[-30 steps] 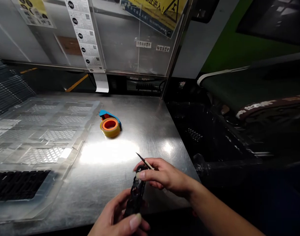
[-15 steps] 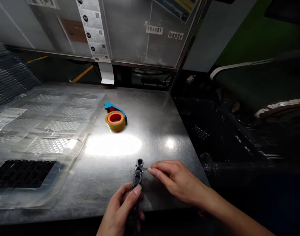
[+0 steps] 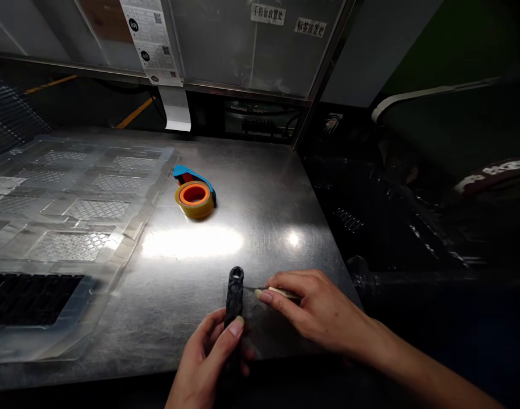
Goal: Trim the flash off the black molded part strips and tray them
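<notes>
My left hand (image 3: 212, 358) is closed around the lower end of a long black plastic part (image 3: 234, 295). The part points away from me, with a round hole at its far tip; its near end is hidden in my fingers. In my right hand (image 3: 313, 301) is a small knife (image 3: 285, 293), pinched between thumb and fingers. Its pale handle shows in part, and the thin blade points left at the part's right edge. Whether the blade touches the part, I cannot tell.
Beyond the hands, a tape dispenser (image 3: 195, 196) with an orange-cored roll sits on the metal table (image 3: 268, 187). To the left lies a clear plastic tray (image 3: 127, 244) holding similar black parts (image 3: 29, 298). Dark plastic sheeting (image 3: 383, 227) is past the table's right edge.
My left hand has turned the black part, so a more solid side now faces up instead of its openings. The knife has drawn slightly right, showing more handle. The view has shifted a little.
</notes>
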`<state>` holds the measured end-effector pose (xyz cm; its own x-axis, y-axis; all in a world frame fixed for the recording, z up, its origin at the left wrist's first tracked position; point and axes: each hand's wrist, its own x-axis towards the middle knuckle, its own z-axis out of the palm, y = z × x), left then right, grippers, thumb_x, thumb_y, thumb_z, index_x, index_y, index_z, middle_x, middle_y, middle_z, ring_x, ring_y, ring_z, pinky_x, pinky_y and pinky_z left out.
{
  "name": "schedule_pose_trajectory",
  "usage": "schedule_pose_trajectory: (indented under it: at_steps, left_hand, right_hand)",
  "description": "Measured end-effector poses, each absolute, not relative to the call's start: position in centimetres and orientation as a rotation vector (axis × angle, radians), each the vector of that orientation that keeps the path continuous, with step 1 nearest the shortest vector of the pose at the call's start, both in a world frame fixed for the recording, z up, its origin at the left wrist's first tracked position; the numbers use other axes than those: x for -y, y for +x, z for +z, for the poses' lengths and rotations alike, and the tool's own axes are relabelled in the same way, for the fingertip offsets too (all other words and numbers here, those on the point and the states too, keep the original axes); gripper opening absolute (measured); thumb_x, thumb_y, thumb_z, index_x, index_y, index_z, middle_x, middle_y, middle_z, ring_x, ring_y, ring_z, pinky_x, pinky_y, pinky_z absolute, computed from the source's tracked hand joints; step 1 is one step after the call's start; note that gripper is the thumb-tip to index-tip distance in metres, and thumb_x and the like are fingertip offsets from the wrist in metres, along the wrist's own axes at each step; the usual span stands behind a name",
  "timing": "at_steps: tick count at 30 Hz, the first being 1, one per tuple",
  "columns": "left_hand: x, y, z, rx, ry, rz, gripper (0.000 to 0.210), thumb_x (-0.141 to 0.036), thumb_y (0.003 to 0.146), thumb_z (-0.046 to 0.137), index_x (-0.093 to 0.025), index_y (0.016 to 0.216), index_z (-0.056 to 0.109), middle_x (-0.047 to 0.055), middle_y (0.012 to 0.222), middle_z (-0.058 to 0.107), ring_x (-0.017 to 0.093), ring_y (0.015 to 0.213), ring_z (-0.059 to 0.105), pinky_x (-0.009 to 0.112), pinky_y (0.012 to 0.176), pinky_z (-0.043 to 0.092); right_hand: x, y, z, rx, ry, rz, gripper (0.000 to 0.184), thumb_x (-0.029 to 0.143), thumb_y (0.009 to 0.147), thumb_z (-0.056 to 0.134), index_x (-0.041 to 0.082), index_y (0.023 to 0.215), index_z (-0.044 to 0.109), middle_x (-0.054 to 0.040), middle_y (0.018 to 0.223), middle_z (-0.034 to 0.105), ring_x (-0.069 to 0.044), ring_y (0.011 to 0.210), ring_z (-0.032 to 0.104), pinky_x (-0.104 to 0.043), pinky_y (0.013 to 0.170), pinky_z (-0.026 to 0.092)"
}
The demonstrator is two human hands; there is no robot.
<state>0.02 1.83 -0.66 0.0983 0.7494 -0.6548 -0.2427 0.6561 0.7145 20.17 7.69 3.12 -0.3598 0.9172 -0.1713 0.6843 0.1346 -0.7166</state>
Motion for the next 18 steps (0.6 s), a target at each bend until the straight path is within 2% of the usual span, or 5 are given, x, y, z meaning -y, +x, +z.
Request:
schedule_pose_trajectory:
  at_steps: [4, 9, 11, 15, 18]
  left_hand:
    - [-1.4, 1.5, -1.0, -1.119, 0.314, 1.069, 0.057, -0.040, 0.068, 0.094, -0.025, 0.115, 0.067, 0.010, 0.128, 0.078, 0.036, 0.121, 0.070, 0.043, 0.100, 0.057]
    - [-2.8, 2.4, 0.3, -1.031, 0.109, 1.328, 0.053, -0.043, 0.086, 0.079, -0.029, 0.135, 0.062, 0.007, 0.148, 0.067, 0.029, 0.148, 0.048, 0.045, 0.124, 0.037]
    - [-3.6, 2.4, 0.9, -0.981, 0.001, 1.349, 0.052, -0.042, 0.092, 0.073, -0.032, 0.141, 0.060, 0.005, 0.152, 0.064, 0.025, 0.150, 0.046, 0.043, 0.125, 0.036]
    - [-3.9, 1.9, 1.3, -0.848, -0.080, 1.343, 0.044, -0.040, 0.092, 0.073, -0.034, 0.135, 0.066, 0.007, 0.143, 0.071, 0.027, 0.139, 0.059, 0.045, 0.119, 0.045]
    - [-3.3, 0.0, 1.3, -0.813, -0.085, 1.307, 0.042, -0.058, 0.092, 0.065, -0.027, 0.119, 0.075, 0.015, 0.129, 0.077, 0.035, 0.123, 0.069, 0.058, 0.106, 0.055]
  right_hand:
    - [-7.1, 18.2, 3.1, 1.461, -1.505, 1.556, 0.044, 0.059, 0.084, 0.080, 0.023, 0.106, 0.070, 0.0008, 0.083, 0.068, -0.015, 0.067, 0.057, -0.027, 0.061, 0.045]
    - [-5.2, 15.9, 2.6, 1.143, -1.463, 1.503, 0.071, 0.053, 0.074, 0.091, 0.024, 0.132, 0.064, -0.0036, 0.100, 0.071, -0.017, 0.074, 0.064, -0.029, 0.068, 0.053]
    - [-4.4, 15.2, 2.0, 1.177, -1.393, 1.437, 0.069, 0.041, 0.069, 0.096, 0.026, 0.130, 0.067, -0.0056, 0.117, 0.070, -0.019, 0.084, 0.068, -0.029, 0.073, 0.056]
    - [-4.0, 15.2, 1.1, 1.276, -1.098, 1.295, 0.031, 0.024, 0.083, 0.084, 0.026, 0.114, 0.077, -0.0056, 0.128, 0.071, -0.025, 0.120, 0.066, -0.035, 0.106, 0.051]
    - [-5.3, 17.6, 2.0, 1.336, -1.120, 1.377, 0.026, 0.026, 0.084, 0.083, 0.025, 0.110, 0.079, -0.0047, 0.110, 0.077, -0.022, 0.101, 0.071, -0.031, 0.089, 0.057]
